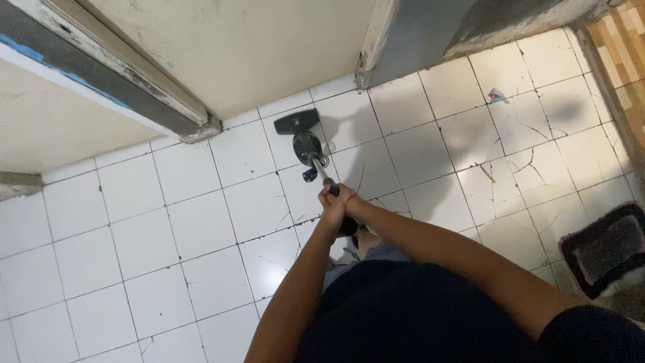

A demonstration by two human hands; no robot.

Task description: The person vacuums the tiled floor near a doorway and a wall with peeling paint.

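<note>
While gripped, vacuum [306, 144] extends ahead.

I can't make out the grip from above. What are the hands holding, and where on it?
Both hands, left hand and right hand, clasp the black floor-cleaning tool at the upper end of its handle.

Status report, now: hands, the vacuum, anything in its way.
Both hands clasped on stick vacuum handle. Head flat on white tiles, near door threshold. Paper scrap off to side, not in path.
</note>
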